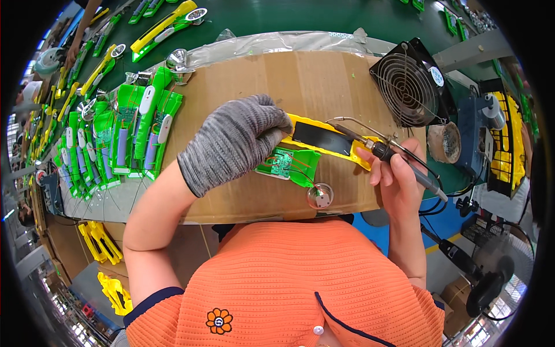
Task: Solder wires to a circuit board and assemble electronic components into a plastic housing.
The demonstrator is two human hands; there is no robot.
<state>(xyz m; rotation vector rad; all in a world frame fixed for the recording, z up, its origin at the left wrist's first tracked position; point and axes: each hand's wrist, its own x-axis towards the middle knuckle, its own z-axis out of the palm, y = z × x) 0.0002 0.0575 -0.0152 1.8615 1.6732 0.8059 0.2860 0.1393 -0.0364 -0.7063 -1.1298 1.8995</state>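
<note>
My left hand, in a grey knitted glove, is closed on the left end of a yellow plastic casing with a dark rectangular panel set in it. My right hand is bare and grips a soldering iron, whose thin metal tube curves over the casing. Its fingertips are beside the casing's right end; I cannot tell whether they touch it. Just below lies a green housing with a circuit board, wired to a round lamp head. Glove and casing partly hide the housing's left side.
Cardboard covers the work surface. On the left stand several green housings with boards and batteries. A black fan is at the back right, near a round brown block and a blue solder station. Yellow-green lamps lie on the green bench beyond.
</note>
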